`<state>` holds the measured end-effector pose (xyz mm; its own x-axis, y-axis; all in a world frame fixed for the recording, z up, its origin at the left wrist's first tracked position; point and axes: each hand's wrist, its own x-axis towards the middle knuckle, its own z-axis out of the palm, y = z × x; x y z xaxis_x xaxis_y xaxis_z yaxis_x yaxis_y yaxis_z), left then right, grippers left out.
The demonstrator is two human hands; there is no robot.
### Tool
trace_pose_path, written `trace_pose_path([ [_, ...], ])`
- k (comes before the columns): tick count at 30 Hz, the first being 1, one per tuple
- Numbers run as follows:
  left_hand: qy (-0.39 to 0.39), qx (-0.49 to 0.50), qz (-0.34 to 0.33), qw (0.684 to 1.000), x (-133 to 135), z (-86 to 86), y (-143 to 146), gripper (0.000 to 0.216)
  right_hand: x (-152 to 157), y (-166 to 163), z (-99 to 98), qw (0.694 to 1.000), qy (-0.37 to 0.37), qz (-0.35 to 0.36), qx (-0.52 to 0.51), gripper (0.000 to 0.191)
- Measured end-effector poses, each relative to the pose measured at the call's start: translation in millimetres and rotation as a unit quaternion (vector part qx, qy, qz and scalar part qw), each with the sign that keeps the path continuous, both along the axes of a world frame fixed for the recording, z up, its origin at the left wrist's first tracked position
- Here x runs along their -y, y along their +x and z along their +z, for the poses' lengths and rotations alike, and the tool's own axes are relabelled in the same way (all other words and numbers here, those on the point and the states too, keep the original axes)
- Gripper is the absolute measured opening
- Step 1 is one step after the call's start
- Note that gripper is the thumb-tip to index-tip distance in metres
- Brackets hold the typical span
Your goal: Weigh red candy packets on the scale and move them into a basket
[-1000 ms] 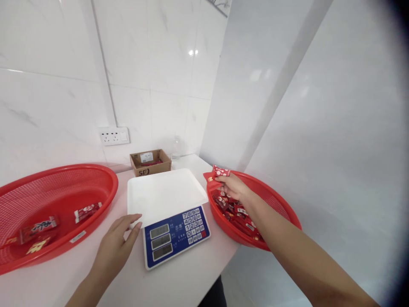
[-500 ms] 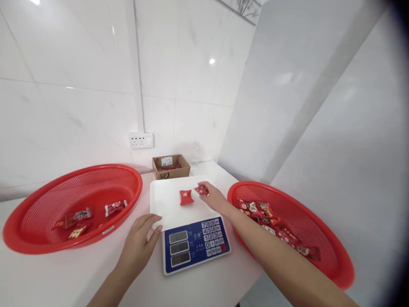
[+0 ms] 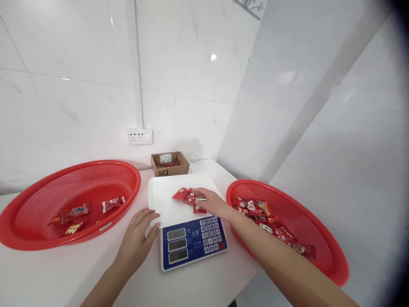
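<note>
A blue-faced digital scale [image 3: 191,243] with a white weighing tray [image 3: 166,200] stands on the white counter. Several red candy packets [image 3: 188,197] lie on the tray. My right hand [image 3: 212,204] rests over them, fingers curled on the packets. My left hand [image 3: 137,243] lies flat and open on the counter, fingertips touching the tray's front left corner. A red mesh basket [image 3: 319,260] at my right holds several red packets [image 3: 271,221]. Another red mesh basket [image 3: 47,170] at my left holds a few packets [image 3: 113,204].
A small open cardboard box [image 3: 169,163] stands behind the scale against the tiled wall. A white wall socket [image 3: 139,136] is above the counter. The counter's front edge runs just below the scale, and the right basket overhangs it.
My right hand carried red packets from the right basket to the scale's tray and now rests on them there. The left hand stayed at the tray's corner. My view shifted left.
</note>
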<state>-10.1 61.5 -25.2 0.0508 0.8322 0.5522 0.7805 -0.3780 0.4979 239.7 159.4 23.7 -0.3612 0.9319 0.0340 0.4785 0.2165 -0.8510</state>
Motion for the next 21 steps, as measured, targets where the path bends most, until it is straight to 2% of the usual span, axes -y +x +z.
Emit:
trace_pose_path([
  [5, -0.002, -0.004, 0.008, 1.000, -1.1, 0.2, -1.6, 0.029, -0.4, 25.1, 12.2, 0.994, 0.060, -0.082, 0.031, 0.044],
  [10, 0.009, -0.006, 0.009, 1.000, -5.0, -3.6, -5.7, 0.034, 6.5, 97.2, 23.8, 0.974, 0.098, -0.169, 0.117, 0.040],
  [12, 0.017, -0.005, 0.006, 1.000, -6.7, -5.9, -7.2, 0.036, 17.6, 130.6, 27.0, 0.967, 0.067, -0.177, 0.170, 0.037],
  [15, 0.016, -0.016, -0.004, 1.000, -9.7, -9.0, -8.3, 0.039, 41.1, 175.7, 24.5, 0.960, -0.037, -0.148, 0.236, 0.038],
  [18, 0.005, -0.024, -0.012, 1.000, -12.4, -12.2, -8.2, 0.043, 64.4, 207.2, 10.7, 0.935, -0.149, -0.149, 0.284, 0.050],
  [21, 0.001, -0.025, -0.020, 0.999, -14.1, -15.5, -7.6, 0.045, 80.7, 219.0, -7.2, 0.926, -0.191, -0.160, 0.284, 0.067],
])
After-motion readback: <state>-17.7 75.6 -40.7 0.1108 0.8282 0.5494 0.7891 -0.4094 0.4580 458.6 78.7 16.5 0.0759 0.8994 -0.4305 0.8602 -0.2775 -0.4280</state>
